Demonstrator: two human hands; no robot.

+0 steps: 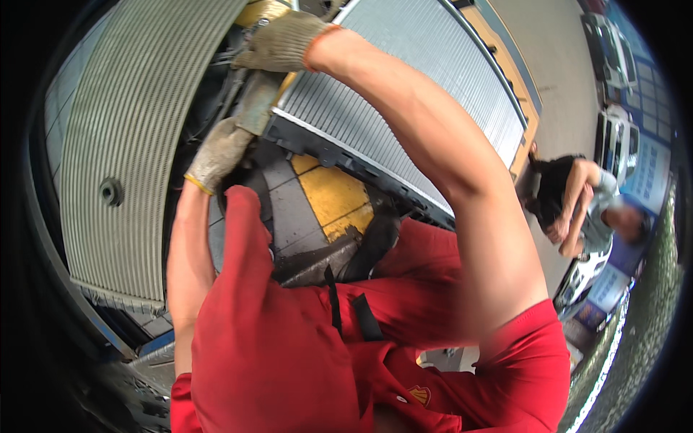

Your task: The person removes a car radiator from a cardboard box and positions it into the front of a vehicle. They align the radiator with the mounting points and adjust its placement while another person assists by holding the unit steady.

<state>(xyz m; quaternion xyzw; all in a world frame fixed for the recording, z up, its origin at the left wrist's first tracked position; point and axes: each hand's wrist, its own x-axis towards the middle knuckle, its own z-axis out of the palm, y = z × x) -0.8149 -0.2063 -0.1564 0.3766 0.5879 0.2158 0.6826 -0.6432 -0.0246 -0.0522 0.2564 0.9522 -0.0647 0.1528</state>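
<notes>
My left hand [219, 154], in a dirty knitted glove, is closed on the lower end of a flat grey-green piece [258, 105]. That piece lies between two finned radiator-like panels. At its far end is my right hand [283, 42], in a matching glove with an orange cuff. Its fingers are curled, and what they hold is hidden under the glove. Right of my hands lies a silver radiator core [426, 79] with a black plastic side tank [346, 162]. To the left leans an older, dull ribbed core [137, 130] with a dark round ring [110, 191] on it.
Cardboard [533, 133] lies along the silver core's right edge. Yellow and grey floor tiles [336, 195] show between my legs and the parts. At the right, a person [577, 202] has folded arms, with parked cars [613, 144] behind. A blue metal edge [155, 343] is at lower left.
</notes>
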